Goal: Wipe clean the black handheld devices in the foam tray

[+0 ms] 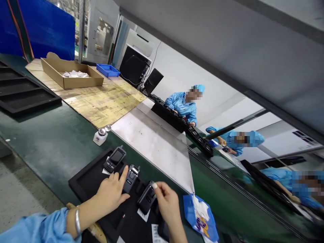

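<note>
My left hand [112, 190] has its index finger stretched out and thumb apart, touching the side of a black handheld radio [131, 179] that lies back up. My right hand [167, 199] is closed in a pinch at the top of another black handheld radio [147, 197]; a small white spot shows at the fingertips, too small to name. A third radio [115, 159], screen up, lies farther left. All three are in a black tray [88, 180], with white labelled papers [143, 214] among them. Part of another dark device is hidden by my right wrist.
A white dispenser bottle [100, 135] stands beyond the tray. To the right sits a blue bin [188, 211] with white material. Farther back are a cardboard box [73, 81], a blue tray [107, 70] and black trays [25, 91]. Several co-workers in blue sit along the line.
</note>
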A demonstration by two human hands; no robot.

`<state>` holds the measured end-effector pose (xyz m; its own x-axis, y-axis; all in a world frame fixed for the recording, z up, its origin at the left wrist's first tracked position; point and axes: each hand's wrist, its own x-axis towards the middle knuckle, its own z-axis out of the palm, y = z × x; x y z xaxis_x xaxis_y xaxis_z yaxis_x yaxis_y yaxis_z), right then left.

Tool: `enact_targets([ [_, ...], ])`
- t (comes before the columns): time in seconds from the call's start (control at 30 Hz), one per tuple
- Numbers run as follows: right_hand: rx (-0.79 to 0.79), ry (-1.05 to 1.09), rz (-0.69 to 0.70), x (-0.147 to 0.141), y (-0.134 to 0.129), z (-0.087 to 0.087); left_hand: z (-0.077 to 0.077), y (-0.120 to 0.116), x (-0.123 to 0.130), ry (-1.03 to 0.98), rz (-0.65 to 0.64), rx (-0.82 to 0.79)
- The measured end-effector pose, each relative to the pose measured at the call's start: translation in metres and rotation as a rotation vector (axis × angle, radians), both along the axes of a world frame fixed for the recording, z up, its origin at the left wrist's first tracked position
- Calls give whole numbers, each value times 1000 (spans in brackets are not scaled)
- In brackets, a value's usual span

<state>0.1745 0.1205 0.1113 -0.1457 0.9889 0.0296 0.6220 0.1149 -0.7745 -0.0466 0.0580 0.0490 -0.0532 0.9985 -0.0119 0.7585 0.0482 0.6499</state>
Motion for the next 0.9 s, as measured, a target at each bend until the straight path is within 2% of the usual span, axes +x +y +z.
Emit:
enact_targets([
  [0.07, -19, 30, -42, 17, -34, -17, 1, 10, 25, -16, 11, -32],
  [0.17, -47, 95, -83, 36, -67, -39, -1, 20, 41, -268, 92, -68],
  [0.23, -66, 153, -103, 49, -79, -46, -2, 22, 35, -415, 120, -87],
  [0.33, -54, 209, -136, 64, -79, -41, -1, 22, 14, -676, 115, -179],
  [0.4, -9, 215, -138, 66, -66, -33, 2, 19, 4, -910, 82, -291],
  [0.47, 23, 217, -106, 58, -42, -23, 4, 17, 1, -1139, 54, -398],
  [0.6, -39, 231, 90, 20, 25, -14, 1, 12, 7, -1475, 71, -534],
  [0.67, -68, 231, 173, -2, 55, -13, -2, 10, 11, -1575, 76, -584],
  [0.73, -106, 226, 242, -19, 74, -14, -4, 7, 12, -1635, 65, -630],
  [0.8, -147, 218, 287, -31, 82, -13, -5, 5, 11, -1700, 77, -668],
  [0.9, -189, 195, 292, -44, 91, -12, -6, 9, 7, -1798, 209, -677],
])
